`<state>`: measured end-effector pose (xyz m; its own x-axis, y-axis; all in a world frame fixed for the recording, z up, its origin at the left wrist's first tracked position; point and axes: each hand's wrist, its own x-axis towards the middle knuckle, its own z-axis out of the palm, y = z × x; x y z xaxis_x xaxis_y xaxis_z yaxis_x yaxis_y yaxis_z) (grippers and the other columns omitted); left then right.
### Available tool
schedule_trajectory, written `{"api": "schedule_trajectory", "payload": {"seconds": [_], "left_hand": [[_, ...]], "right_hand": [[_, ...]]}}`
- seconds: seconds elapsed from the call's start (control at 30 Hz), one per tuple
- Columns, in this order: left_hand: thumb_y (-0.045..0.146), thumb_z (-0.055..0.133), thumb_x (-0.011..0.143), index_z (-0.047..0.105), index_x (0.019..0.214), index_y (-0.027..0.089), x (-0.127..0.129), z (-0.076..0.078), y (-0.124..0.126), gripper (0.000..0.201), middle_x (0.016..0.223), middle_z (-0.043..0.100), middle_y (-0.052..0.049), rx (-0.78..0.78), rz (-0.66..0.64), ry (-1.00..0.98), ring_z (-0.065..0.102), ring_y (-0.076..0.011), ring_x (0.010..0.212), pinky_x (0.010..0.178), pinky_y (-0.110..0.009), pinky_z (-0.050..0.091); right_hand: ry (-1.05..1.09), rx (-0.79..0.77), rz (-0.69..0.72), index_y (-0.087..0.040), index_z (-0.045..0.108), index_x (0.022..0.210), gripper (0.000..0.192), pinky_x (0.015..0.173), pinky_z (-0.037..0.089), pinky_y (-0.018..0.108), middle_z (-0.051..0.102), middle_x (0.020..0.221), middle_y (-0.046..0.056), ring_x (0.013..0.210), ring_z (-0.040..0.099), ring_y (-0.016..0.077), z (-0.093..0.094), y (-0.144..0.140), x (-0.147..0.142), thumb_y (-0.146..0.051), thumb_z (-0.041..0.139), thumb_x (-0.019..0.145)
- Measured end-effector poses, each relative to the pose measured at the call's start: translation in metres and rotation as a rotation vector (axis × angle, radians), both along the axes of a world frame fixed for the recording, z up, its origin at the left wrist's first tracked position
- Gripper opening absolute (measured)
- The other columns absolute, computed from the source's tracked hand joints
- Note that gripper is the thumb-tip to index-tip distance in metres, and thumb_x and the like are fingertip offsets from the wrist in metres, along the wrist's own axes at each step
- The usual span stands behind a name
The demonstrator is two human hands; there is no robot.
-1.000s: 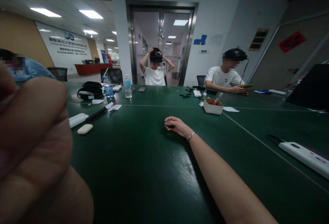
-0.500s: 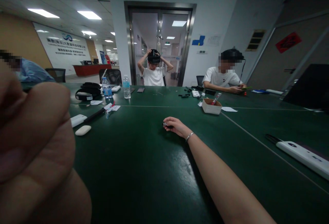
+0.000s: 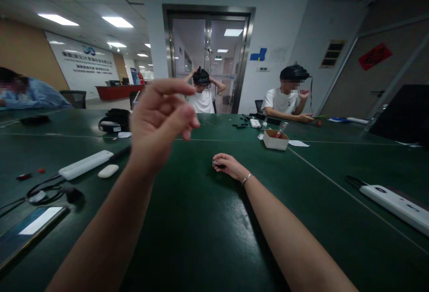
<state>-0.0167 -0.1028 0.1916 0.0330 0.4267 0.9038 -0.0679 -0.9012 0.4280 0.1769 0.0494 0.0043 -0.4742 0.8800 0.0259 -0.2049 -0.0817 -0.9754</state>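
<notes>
My left hand [image 3: 161, 122] is raised above the table on the left, its fingers half curled and the thumb apart from the index finger. Nothing shows between them. My right hand [image 3: 229, 165] rests on the green table [image 3: 187, 220], a bracelet [image 3: 246, 179] round its wrist. Its fingers are closed around a small black and silver object [image 3: 215, 163], mostly hidden by the hand, so I cannot tell its kind. Left of my left forearm lie a white oval case [image 3: 108, 171] and a long white device [image 3: 86, 165].
A phone [image 3: 31, 229] and a coiled black cable [image 3: 43, 193] lie at the near left. Farther off are a black headset [image 3: 115, 121] and an open box [image 3: 275, 140] with a pen-like item. Another white device [image 3: 395, 202] is at right. Several people sit around the table.
My left hand has moved from close to the camera at the left to over the table, farther forward and right, its fingers now apart. My right hand stays in place.
</notes>
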Motion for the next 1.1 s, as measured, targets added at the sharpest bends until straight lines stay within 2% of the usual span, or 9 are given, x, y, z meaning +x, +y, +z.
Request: {"api": "schedule_trajectory", "payload": {"seconds": [0.07, 0.17, 0.27, 0.33, 0.43, 0.5, 0.73, 0.93, 1.1], "left_hand": [[0.025, 0.055, 0.080, 0.055, 0.098, 0.017, 0.010, -0.024, 0.031, 0.020, 0.069, 0.056, 0.002, -0.165, 0.006, 0.211, 0.053, -0.0063, 0.057, 0.053, -0.017, 0.043], [0.028, 0.059, 0.075, 0.057, 0.097, 0.016, 0.022, -0.085, 0.087, 0.025, 0.090, 0.060, -0.005, -0.414, 0.090, 0.486, 0.057, -0.0126, 0.078, 0.071, -0.025, 0.047], [0.033, 0.056, 0.076, 0.059, 0.095, 0.015, 0.027, -0.140, 0.126, 0.026, 0.098, 0.058, -0.009, -0.637, 0.121, 0.590, 0.056, -0.0164, 0.084, 0.073, -0.028, 0.047], [0.037, 0.051, 0.078, 0.058, 0.097, 0.016, 0.028, -0.161, 0.139, 0.029, 0.097, 0.059, -0.008, -0.765, 0.092, 0.605, 0.056, -0.0167, 0.082, 0.068, -0.027, 0.047], [0.043, 0.047, 0.080, 0.054, 0.101, 0.019, 0.028, -0.172, 0.144, 0.033, 0.094, 0.059, -0.007, -0.954, 0.040, 0.573, 0.058, -0.0155, 0.076, 0.058, -0.024, 0.045], [0.042, 0.048, 0.079, 0.053, 0.099, 0.019, 0.029, -0.177, 0.145, 0.031, 0.090, 0.059, -0.005, -0.990, 0.037, 0.534, 0.057, -0.0138, 0.072, 0.055, -0.022, 0.044], [0.041, 0.047, 0.079, 0.052, 0.085, 0.016, 0.026, -0.202, 0.144, 0.026, 0.070, 0.055, 0.000, -0.785, 0.084, 0.432, 0.049, -0.0087, 0.055, 0.053, -0.021, 0.040], [0.034, 0.052, 0.076, 0.053, 0.087, 0.015, 0.021, -0.199, 0.145, 0.022, 0.068, 0.053, 0.000, -0.843, -0.038, 0.366, 0.050, -0.0094, 0.058, 0.052, -0.020, 0.039], [0.034, 0.053, 0.076, 0.053, 0.087, 0.014, 0.020, -0.199, 0.145, 0.023, 0.067, 0.054, -0.001, -0.850, -0.024, 0.337, 0.051, -0.0097, 0.058, 0.052, -0.021, 0.040]], "right_hand": [[0.012, 0.013, -0.014, -0.013, 0.057, 0.084, 0.022, 0.054, 0.049, 0.019, 0.063, 0.071, 0.003, 0.059, 0.059, 0.0104, -0.002, 0.001, 0.000, -0.014, 0.066, 0.064], [0.034, 0.038, -0.066, -0.014, 0.056, 0.086, 0.023, 0.050, 0.049, 0.018, 0.062, 0.070, 0.002, 0.055, 0.058, 0.0091, -0.004, 0.001, -0.002, -0.016, 0.066, 0.065], [0.036, 0.043, -0.152, -0.016, 0.054, 0.088, 0.024, 0.042, 0.046, 0.017, 0.059, 0.067, -0.001, 0.049, 0.055, 0.0081, -0.004, 0.001, -0.005, -0.018, 0.065, 0.066], [0.025, 0.055, -0.190, -0.017, 0.053, 0.089, 0.026, 0.037, 0.044, 0.017, 0.057, 0.064, -0.003, 0.046, 0.053, 0.0078, -0.003, 0.001, -0.008, -0.019, 0.065, 0.066], [-0.008, 0.101, -0.201, -0.017, 0.052, 0.090, 0.028, 0.034, 0.042, 0.016, 0.054, 0.061, -0.005, 0.043, 0.052, 0.0077, -0.003, 0.001, -0.011, -0.021, 0.065, 0.066], [-0.042, 0.132, -0.195, -0.017, 0.052, 0.091, 0.029, 0.033, 0.042, 0.015, 0.053, 0.060, -0.005, 0.044, 0.052, 0.0079, -0.004, 0.002, -0.012, -0.022, 0.066, 0.066], [-0.204, 0.227, -0.142, -0.016, 0.054, 0.092, 0.026, 0.027, 0.030, 0.011, 0.056, 0.064, -0.004, 0.037, 0.045, 0.0033, -0.005, 0.003, -0.014, -0.020, 0.063, 0.068], [-0.175, 0.215, -0.090, -0.015, 0.054, 0.094, 0.026, 0.029, 0.033, 0.011, 0.058, 0.067, -0.003, 0.041, 0.048, 0.0042, -0.004, 0.003, -0.013, -0.018, 0.063, 0.069], [-0.170, 0.177, -0.079, -0.013, 0.054, 0.092, 0.023, 0.034, 0.041, 0.012, 0.059, 0.065, -0.001, 0.046, 0.053, 0.0064, -0.006, 0.005, -0.011, -0.016, 0.064, 0.071]]}}
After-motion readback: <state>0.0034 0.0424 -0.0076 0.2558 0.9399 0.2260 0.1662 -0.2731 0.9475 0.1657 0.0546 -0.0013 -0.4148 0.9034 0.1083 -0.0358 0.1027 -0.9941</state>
